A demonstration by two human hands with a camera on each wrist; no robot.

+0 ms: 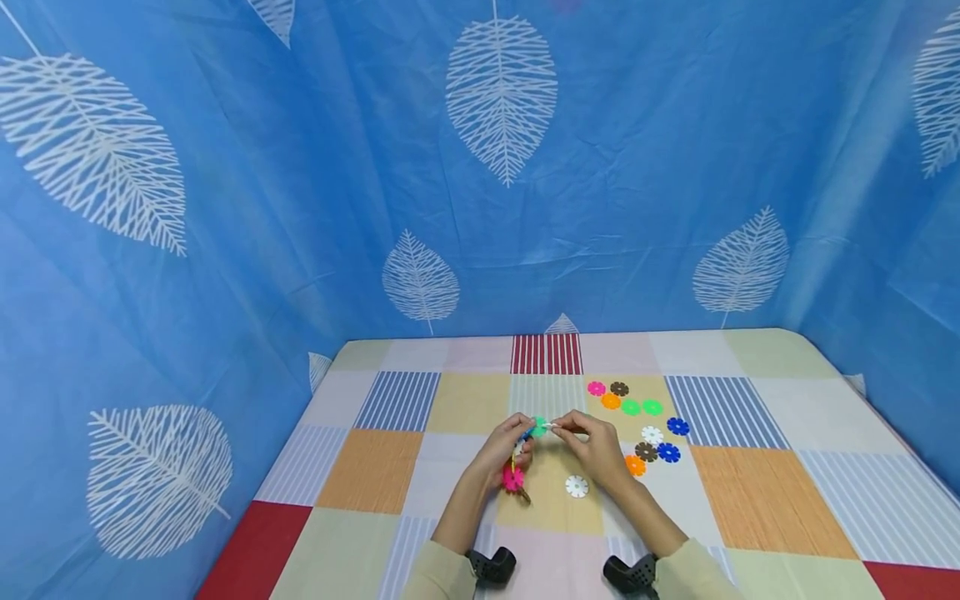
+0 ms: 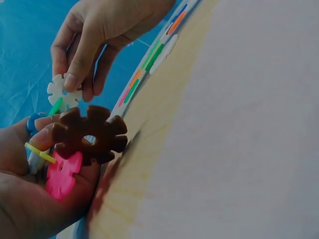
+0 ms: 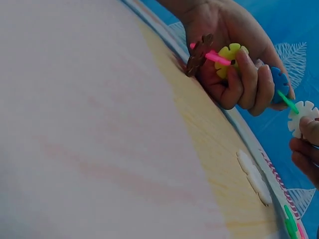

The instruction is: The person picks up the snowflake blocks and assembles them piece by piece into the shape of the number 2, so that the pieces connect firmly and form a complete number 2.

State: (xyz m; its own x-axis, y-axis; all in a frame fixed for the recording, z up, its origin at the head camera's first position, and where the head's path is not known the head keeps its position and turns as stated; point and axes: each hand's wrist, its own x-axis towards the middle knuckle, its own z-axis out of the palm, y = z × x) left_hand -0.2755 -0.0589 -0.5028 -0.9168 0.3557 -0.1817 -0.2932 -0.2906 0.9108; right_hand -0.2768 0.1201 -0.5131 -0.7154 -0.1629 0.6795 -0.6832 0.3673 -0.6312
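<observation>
My left hand [image 1: 498, 457] grips a chain of notched plastic discs slotted edge to edge. Along it run a brown disc [image 2: 107, 134], a pink disc [image 2: 62, 181], a yellow disc [image 3: 229, 52], a blue disc [image 3: 280, 82] and a green disc [image 1: 539, 427]. Part of the chain is hidden behind the curled fingers. Between thumb and fingertips, my right hand [image 1: 602, 454] pinches a white disc [image 3: 298, 122], whose edge meets the green disc at the chain's far end. Both hands are raised over the table.
A loose white disc [image 1: 577, 487] lies between the forearms. Beyond the right hand are several loose discs, among them a pink one [image 1: 596, 388], a green one [image 1: 652, 407], a blue one [image 1: 678, 426] and an orange one [image 1: 635, 465]. A patchwork cloth [image 1: 360, 533] covers the table; blue curtains [image 1: 585, 250] surround it.
</observation>
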